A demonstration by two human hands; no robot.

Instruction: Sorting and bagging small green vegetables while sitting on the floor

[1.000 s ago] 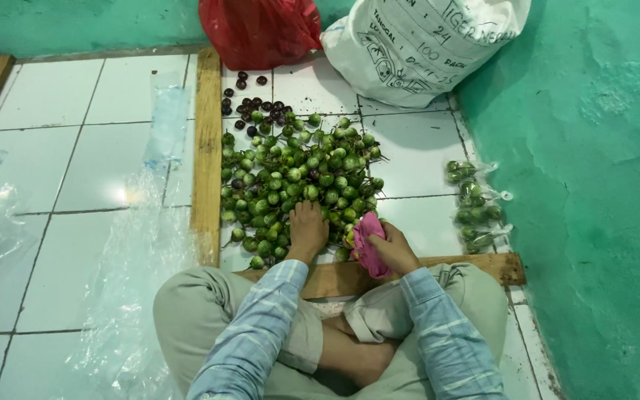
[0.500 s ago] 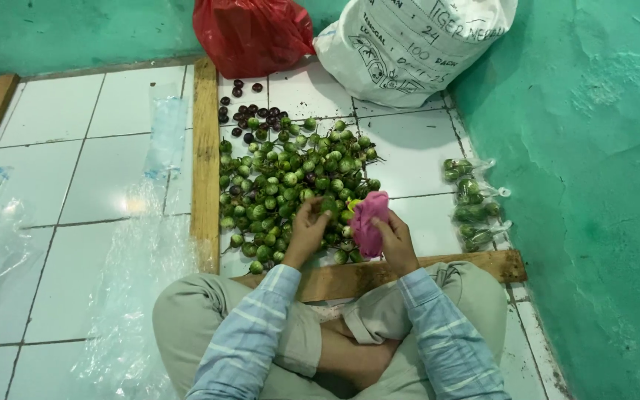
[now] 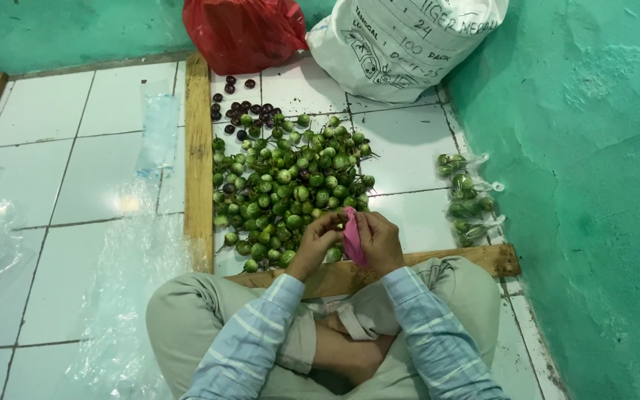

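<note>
Gripped between left hand [image 3: 318, 238] and right hand [image 3: 381, 241], pink cloth [image 3: 352, 237] above green fruits [image 3: 290, 185].

Green round fruits [image 3: 290, 189], pink cloth [image 3: 352, 235], red bag [image 3: 250, 31], white sack [image 3: 401, 44], blue-striped sleeves [image 3: 250, 341]

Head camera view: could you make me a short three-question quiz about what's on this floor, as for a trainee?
1. True or false: both hands touch the pink bag.
2. Which sits nearest the red bag? A) dark fruits B) filled clear packets C) wooden plank
3. What lies heaped before the left hand and right hand?

Key: 1 true; 2 A; 3 a pile of small green round fruits on the white tile floor.
</note>
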